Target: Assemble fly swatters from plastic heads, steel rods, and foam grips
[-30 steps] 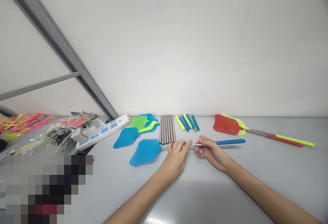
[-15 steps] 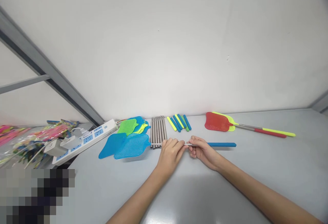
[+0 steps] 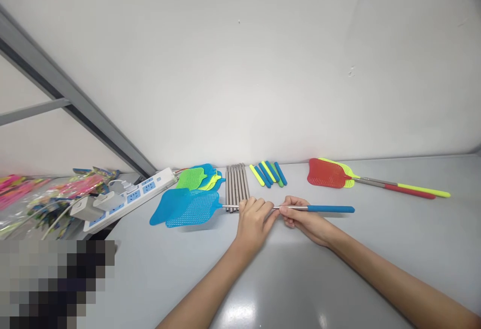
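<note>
- The left grip [image 3: 254, 221] was wrapped over the metal rod [image 3: 230, 206] of a blue swatter [image 3: 197, 211], fingers curled across it from above.
- The right grip [image 3: 310, 224] pinched that same rod between thumb and fingers, just beside the other, on the side toward the blue handle [image 3: 330, 209].
- The swatter lay crosswise above the middle of the surface [image 3: 376, 238], its handle toward the right edge and its mesh head [image 3: 188, 213] toward the left edge; a shadow showed beneath the head, so it was raised.
- The step in hand looked like working the rod where the two grips met, perhaps joining or adjusting its sections; the fingers hid the exact spot.
- The next move, as judged here, called for a steady left grip and the rod kept in line while the right turned, pushed or drew; which of these could not be told.
- Behind the head, toward the back left corner, lay a loose blue head [image 3: 160, 208], overlapped in view, with a green head [image 3: 191, 178] and others beyond.
- Metal tubes [image 3: 236, 183] stood in a row near the back edge, coloured sleeves [image 3: 268, 172] just right of them.
- Farther right along that edge, a red swatter [image 3: 326, 173] partly covered a yellow swatter [image 3: 424, 190].
- A power strip [image 3: 141, 194] ran along the left edge.
</note>
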A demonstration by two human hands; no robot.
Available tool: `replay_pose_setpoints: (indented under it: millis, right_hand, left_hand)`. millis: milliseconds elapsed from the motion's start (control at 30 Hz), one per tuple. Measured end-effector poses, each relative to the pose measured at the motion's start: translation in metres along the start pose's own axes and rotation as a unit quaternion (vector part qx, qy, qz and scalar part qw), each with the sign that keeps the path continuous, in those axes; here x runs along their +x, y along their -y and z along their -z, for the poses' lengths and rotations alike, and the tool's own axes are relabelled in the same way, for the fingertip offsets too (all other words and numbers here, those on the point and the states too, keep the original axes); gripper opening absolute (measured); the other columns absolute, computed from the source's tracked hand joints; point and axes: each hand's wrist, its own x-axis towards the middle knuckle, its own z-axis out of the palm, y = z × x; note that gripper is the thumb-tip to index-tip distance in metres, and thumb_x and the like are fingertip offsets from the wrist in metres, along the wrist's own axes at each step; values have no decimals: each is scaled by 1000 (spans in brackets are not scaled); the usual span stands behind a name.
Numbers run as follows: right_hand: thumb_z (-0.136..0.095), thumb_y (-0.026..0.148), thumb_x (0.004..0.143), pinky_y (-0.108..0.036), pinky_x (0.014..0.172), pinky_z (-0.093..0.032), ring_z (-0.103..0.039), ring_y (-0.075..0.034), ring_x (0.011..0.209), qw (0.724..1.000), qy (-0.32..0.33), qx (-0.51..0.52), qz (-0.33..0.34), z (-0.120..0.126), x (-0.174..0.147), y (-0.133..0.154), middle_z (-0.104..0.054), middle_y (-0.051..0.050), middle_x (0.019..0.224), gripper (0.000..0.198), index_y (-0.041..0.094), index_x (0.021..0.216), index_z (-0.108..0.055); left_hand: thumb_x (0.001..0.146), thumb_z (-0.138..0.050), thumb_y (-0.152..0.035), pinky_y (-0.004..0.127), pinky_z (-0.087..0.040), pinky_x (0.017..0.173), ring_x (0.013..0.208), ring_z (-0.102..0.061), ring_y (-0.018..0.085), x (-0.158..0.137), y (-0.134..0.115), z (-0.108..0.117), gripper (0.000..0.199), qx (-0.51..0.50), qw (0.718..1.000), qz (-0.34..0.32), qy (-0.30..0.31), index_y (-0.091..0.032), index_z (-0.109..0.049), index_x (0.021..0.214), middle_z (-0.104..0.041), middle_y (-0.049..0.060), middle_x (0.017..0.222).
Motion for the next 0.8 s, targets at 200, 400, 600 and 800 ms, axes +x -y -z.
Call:
replay_pose_setpoints:
  millis: [200, 400, 600, 800]
  right_hand:
    - [-61, 24, 67, -25, 47, -20, -29, -8, 47, 999, -23, -3, 26, 1, 0, -2, -38, 4, 49, 27, 18, 54, -39]
    - [-57, 23, 70, -26, 46, -16, -23, -8, 45, 999, -45, 14, 25, 1, -1, -2, -34, 5, 46, 29, 18, 51, -35]
    - [-57, 24, 70, -25, 45, -14, -21, -7, 44, 998, -54, 18, 14, 3, -1, -3, -32, 5, 45, 31, 17, 49, -35]
    - [-58, 22, 70, -25, 44, -14, -21, -7, 44, 998, -60, 23, 7, 4, -1, -4, -32, 5, 46, 30, 17, 50, -35]
  left_hand:
    - [85, -32, -22, 31, -24, 66, 72, -42, 14, -4, -8, 0, 20, -9, 1000, -18, 9, -21, -52, 81, -53, 0, 70]
    - [80, -37, -12, 31, -24, 65, 73, -41, 15, -1, -6, -2, 18, 19, 998, -47, 27, -21, -50, 87, -52, 1, 73]
    - [72, -42, -6, 30, -24, 64, 68, -40, 15, 2, 1, -7, 24, 80, 992, -100, -15, -21, -50, 89, -51, 0, 71]
    - [71, -41, -4, 29, -24, 63, 66, -39, 15, 3, 10, -5, 26, 105, 986, -123, -38, -21, -50, 88, -50, 0, 67]
